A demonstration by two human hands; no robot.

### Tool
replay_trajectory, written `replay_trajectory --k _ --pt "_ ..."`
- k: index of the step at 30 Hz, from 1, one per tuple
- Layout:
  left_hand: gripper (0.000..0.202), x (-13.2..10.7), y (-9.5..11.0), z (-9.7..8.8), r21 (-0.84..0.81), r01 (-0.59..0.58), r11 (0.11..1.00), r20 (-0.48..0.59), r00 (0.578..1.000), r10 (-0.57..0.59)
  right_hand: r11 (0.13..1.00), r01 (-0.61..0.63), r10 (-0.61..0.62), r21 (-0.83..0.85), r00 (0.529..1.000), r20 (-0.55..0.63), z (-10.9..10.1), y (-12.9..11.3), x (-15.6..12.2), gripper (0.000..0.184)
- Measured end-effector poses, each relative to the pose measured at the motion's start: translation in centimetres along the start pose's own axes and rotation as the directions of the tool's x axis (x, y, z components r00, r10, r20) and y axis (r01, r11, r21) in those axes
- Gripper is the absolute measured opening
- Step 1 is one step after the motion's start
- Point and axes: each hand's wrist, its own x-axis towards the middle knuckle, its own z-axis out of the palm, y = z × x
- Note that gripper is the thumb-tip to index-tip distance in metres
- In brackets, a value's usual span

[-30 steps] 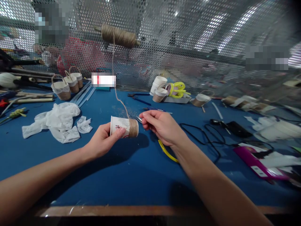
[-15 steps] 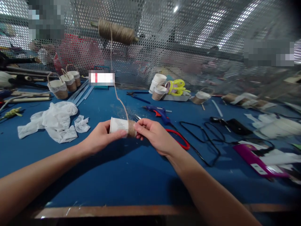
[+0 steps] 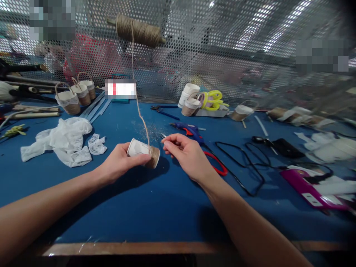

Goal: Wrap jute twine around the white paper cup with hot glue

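Head view shows me the left hand (image 3: 118,163) gripping the cup (image 3: 138,147), the right hand (image 3: 187,154) pinched narrow, contents unclear; winding twine (image 3: 141,118) seems underway, calling for steady tension.

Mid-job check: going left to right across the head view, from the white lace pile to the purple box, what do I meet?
White lace pile, small lace piece, paper cup, right hand, purple box.
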Motion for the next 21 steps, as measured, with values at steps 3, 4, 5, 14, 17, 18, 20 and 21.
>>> replay_trajectory --k 3,4,5,14,17,18,20,21 --pt "0.019 -0.1 -0.1 0.2 0.020 0.007 1.000 -0.001 1.000 -0.007 0.991 0.078 -0.077 -0.105 0.997 0.023 0.2 -0.5 -0.3 0.021" --pt "0.018 -0.1 -0.2 0.2 0.031 0.002 1.000 0.007 1.000 -0.002 0.984 0.127 -0.123 -0.125 0.991 0.043 0.3 -0.7 -0.5 0.024" --pt "0.018 -0.2 -0.2 0.3 0.046 -0.006 0.999 0.014 1.000 0.006 0.975 0.181 -0.173 -0.128 0.983 0.068 0.5 -0.9 -0.7 0.025" --pt "0.023 -0.1 -0.7 0.0 0.162 -0.040 0.986 0.040 0.999 0.034 0.967 0.255 -0.252 0.013 0.944 0.214 1.6 -1.1 -1.3 0.037" --pt "0.024 0.0 -0.8 0.0 0.149 -0.017 0.989 0.026 1.000 0.013 0.976 0.217 -0.212 -0.007 0.961 0.177 1.1 -0.9 -0.9 0.033" --pt "0.024 -0.1 -0.8 0.1 0.143 -0.009 0.990 0.023 1.000 0.006 0.983 0.184 -0.181 -0.010 0.973 0.144 0.8 -0.8 -0.6 0.032" --pt "0.025 -0.1 -0.8 0.2 0.130 0.005 0.991 0.032 0.999 -0.009 0.994 0.111 -0.111 0.000 0.991 0.079 0.4 -0.6 0.4 0.031" --pt "0.025 -0.2 -0.8 0.3 0.128 0.009 0.992 0.043 0.999 -0.015 0.996 0.085 -0.086 0.013 0.995 0.058 0.2 -0.6 1.1 0.031"
